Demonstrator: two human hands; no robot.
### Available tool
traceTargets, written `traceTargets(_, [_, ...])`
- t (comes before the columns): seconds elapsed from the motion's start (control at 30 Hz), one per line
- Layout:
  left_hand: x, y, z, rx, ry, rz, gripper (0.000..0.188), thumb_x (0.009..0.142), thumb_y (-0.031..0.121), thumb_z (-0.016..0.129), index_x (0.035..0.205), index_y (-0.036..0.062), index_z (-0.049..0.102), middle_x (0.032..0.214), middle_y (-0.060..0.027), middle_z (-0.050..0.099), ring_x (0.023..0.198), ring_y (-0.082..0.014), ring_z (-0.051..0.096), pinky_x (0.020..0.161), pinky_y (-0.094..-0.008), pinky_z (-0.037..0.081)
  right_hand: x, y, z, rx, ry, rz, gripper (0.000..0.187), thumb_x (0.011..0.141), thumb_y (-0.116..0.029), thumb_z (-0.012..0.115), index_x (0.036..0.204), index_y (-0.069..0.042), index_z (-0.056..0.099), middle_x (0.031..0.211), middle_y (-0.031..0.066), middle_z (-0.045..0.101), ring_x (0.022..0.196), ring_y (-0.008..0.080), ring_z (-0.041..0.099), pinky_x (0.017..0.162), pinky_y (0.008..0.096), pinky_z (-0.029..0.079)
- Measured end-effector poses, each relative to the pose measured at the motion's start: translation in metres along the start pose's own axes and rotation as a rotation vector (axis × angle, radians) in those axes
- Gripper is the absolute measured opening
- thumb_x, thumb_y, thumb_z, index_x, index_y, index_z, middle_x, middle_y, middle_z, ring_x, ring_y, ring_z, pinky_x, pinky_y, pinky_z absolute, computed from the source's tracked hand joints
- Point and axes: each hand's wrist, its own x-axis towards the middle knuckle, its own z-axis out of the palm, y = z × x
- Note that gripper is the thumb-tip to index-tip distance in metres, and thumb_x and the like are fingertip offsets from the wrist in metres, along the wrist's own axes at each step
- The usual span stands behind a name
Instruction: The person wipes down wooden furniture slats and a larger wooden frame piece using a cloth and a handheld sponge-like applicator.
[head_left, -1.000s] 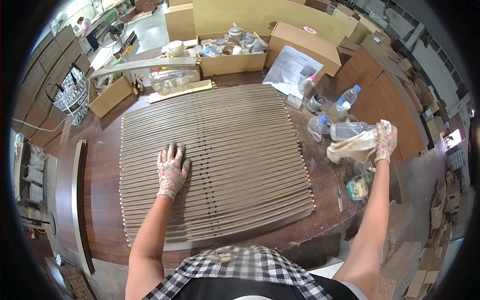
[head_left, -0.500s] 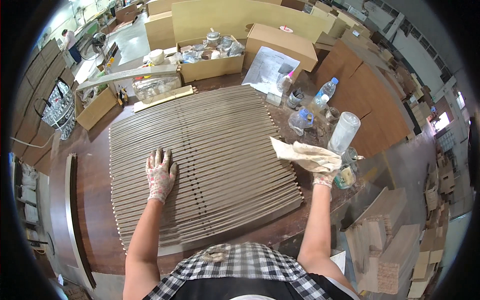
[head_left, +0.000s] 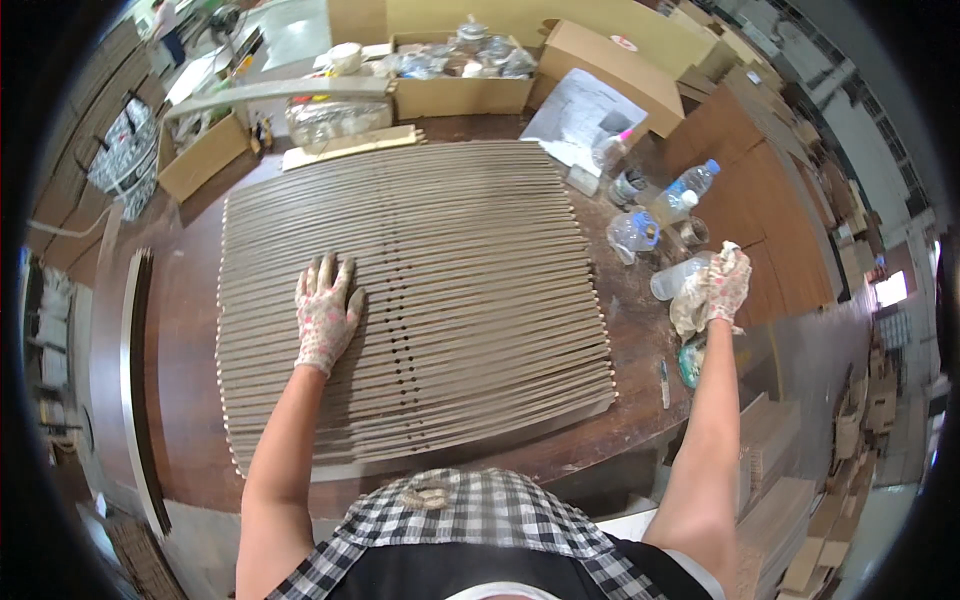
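On the dark-brown wooden desk (head_left: 180, 350), the left hand (head_left: 326, 315) lies spread on long grey-brown slats (head_left: 490, 290), I'd guess steadying them; the right hand (head_left: 728, 285) clutches crumpled cream cloth (head_left: 690, 305), perhaps gripping a translucent plastic bottle (head_left: 672, 281) too.

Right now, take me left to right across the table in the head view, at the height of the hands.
Long narrow piece → row of slats with the gloved left hand on top → clear bottle → gloved right hand, holding a whitish cloth.
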Motion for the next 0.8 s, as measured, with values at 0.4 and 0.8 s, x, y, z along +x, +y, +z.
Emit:
traceTargets(0.4, [-0.006,-0.006,-0.003,-0.037,-0.017,-0.048,0.056,0.095,0.033,0.061,0.146,0.0125,0.049,0.153,-0.0179,0.041,0.143,-0.0387,0.034,0.12,-0.0507,0.021,-0.114,-0.302,-0.051,1.336,-0.986,0.451,0.032,0.094,-0.028,0.058,0.116,-0.005,0.062,0.101,0.0125,0.06,0.092,0.0219,0.063,0.078,0.0341,0.055])
traceTargets(0.8, [-0.002,-0.003,-0.003,-0.077,-0.012,-0.045,0.057,0.092,0.034,0.064,0.143,0.0121,0.052,0.152,-0.0173,0.042,0.143,-0.0381,0.035,0.12,-0.0512,0.023,-0.188,-0.376,0.006,0.582,-0.586,-0.572,0.026,0.078,-0.019,0.065,0.101,-0.007,0.066,0.096,0.0135,0.064,0.092,0.0325,0.062,0.084,0.0429,0.051])
